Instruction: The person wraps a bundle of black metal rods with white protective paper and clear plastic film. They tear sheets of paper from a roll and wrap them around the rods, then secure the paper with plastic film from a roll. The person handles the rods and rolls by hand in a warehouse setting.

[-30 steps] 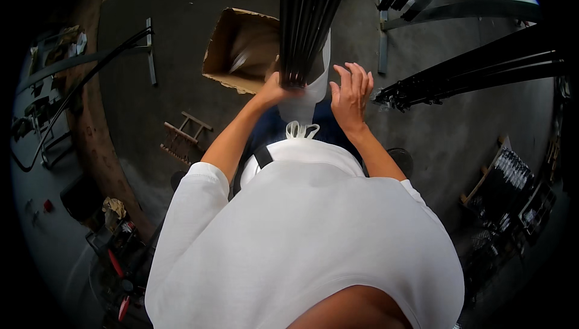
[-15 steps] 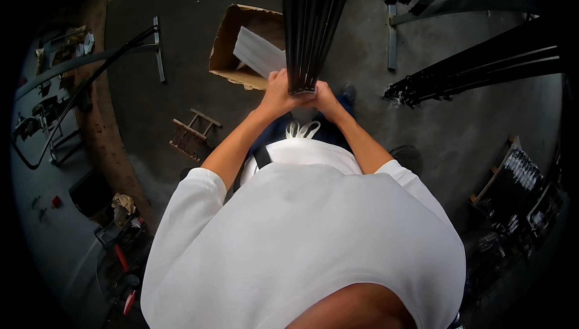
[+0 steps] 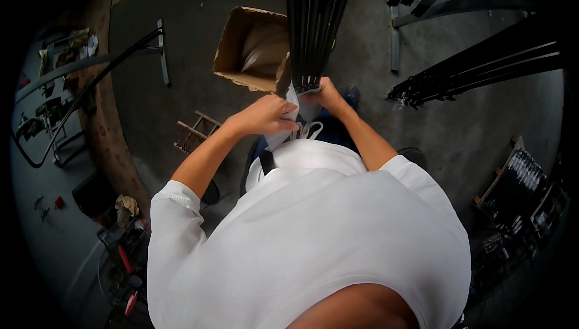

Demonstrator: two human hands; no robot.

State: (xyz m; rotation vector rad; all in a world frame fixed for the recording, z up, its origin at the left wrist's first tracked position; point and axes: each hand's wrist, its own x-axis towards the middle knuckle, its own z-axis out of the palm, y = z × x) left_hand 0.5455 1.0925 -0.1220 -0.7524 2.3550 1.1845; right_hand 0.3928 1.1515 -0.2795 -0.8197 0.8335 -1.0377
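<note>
A bundle of long black bars (image 3: 316, 21) reaches from the top of the view down to my hands, its near end at my waist. A thin white wrapping sheet (image 3: 292, 98) lies at that end, and part of it hangs toward my lap. My left hand (image 3: 264, 115) pinches the sheet's left part, with the fingers closed and the palm turned down. On the other side, my right hand (image 3: 329, 96) is closed around the bundle's end with the white sheet against it. The right fingertips are hidden beneath.
An open cardboard box (image 3: 232, 45) stands on the floor left of the bars. A small wooden stool (image 3: 198, 131) is nearer me on the left. More black bars (image 3: 476, 63) extend in from the right, beside a metal stand (image 3: 395, 39). A stacked black load (image 3: 512, 175) sits lower right.
My left hand has moved off the bundle's end, down and left, drawing the white sheet with it. The sheet that stretched over the box is out of it. My right hand stays at the bars.
</note>
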